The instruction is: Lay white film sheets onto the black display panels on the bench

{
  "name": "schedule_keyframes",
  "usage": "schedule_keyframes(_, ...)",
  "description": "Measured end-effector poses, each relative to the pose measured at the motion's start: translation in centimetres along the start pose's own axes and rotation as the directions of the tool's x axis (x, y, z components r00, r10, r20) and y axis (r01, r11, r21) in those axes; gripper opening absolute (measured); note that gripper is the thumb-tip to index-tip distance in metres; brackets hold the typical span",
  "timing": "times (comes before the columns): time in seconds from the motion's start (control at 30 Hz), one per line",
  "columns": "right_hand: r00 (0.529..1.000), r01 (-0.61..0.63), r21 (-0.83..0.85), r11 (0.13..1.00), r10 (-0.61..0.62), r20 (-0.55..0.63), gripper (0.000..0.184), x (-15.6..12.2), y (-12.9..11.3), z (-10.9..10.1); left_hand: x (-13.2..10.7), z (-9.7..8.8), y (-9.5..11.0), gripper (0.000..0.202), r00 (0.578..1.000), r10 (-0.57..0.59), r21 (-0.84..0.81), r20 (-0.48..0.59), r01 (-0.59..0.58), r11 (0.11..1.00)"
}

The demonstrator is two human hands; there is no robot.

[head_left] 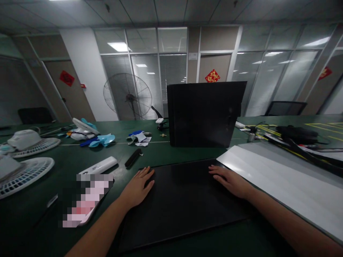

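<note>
Setting: green tabletop [158, 150] in a dim office, seen from the person's own head, looking down along both forearms.
Main object: flat black panel [182, 203] lying face down on the tabletop right in front of the person, its long edge towards them.
Left hand [138, 187]: open, palm down, fingers slightly spread, resting on the panel's far left corner and gripping nothing.
Right hand [230, 180]: open and flat too, on the far right corner.
Why held so: the wide-set flat palms seem to press the panel down evenly so it cannot slide.
Behind: second black panel [205, 114] standing upright just beyond the flat one.
Right: pale grey sheet [281, 182] laid flat, touching or slightly overlapping the panel's right edge.
Left: white fan grille [26, 173], blue fan blades [103, 140], a white bar [99, 166] and a black bar [133, 157], kept apart from the panel.
Background: pedestal fan [128, 96] by the glass partition.
</note>
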State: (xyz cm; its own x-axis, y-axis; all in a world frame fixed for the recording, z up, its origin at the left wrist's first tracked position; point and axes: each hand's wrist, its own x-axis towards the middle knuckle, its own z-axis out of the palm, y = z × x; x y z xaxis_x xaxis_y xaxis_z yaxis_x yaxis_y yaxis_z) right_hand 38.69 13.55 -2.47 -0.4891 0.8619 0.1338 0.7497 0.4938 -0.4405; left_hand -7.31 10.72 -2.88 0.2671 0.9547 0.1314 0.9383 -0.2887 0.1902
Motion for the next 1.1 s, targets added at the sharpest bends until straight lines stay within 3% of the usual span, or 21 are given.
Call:
schedule_keyframes(0.13, 0.983, -0.175, -0.056, 0.983, 0.171, -0.073, 0.069, -1.3, 3.5, -0.5, 0.6, 0.4, 0.0, 0.062, 1.000, 0.000, 0.047, 0.016, -0.001, 0.999)
schedule_keyframes(0.27, 0.942, -0.296, -0.165, 0.941, 0.259, -0.212, 0.061, -2.1, 8.9, -2.2, 0.7, 1.3, 0.1, 0.070, 0.974, -0.208, 0.211, -0.091, 0.223, 0.952)
schedule_keyframes(0.33, 0.922, -0.341, -0.222, 0.913, 0.278, -0.270, 0.066, -2.3, 11.7, -2.7, 0.8, 1.8, -0.3, 0.072, 0.959, -0.270, 0.218, -0.085, 0.283, 0.934)
schedule_keyframes(0.47, 0.932, -0.352, -0.255, 0.901, 0.311, -0.187, 0.079, -2.6, 14.9, -2.6, 1.7, 2.7, -1.8, 0.072, 0.959, -0.278, 0.206, -0.056, 0.283, 0.937)
schedule_keyframes(0.57, 0.946, -0.320, -0.239, 0.917, 0.294, -0.139, 0.071, -2.3, 15.2, -2.3, 2.4, 2.7, -2.5, 0.067, 0.960, -0.273, 0.222, -0.059, 0.279, 0.934)
schedule_keyframes(0.7, 0.927, -0.358, -0.200, 0.912, 0.320, -0.198, 0.064, -2.1, 15.0, -2.2, 2.6, 1.7, -1.9, 0.064, 0.956, -0.288, 0.240, -0.051, 0.292, 0.926)
schedule_keyframes(0.83, 0.905, -0.386, -0.155, 0.910, 0.340, -0.257, 0.055, -1.9, 15.0, -1.9, 2.1, 0.3, -0.5, 0.061, 0.914, -0.405, 0.184, -0.033, 0.404, 0.896)
schedule_keyframes(0.93, 0.857, -0.460, -0.125, 0.879, 0.402, -0.323, 0.054, -2.0, 14.4, -2.0, 1.6, 0.0, 0.0, 0.062, 0.878, -0.478, 0.080, -0.030, 0.479, 0.874)
schedule_keyframes(1.1, 0.750, -0.604, -0.090, 0.792, 0.527, -0.400, 0.063, -2.5, 12.9, -2.6, 1.2, -0.1, -0.2, 0.063, 0.862, -0.504, -0.055, -0.052, 0.501, 0.864)
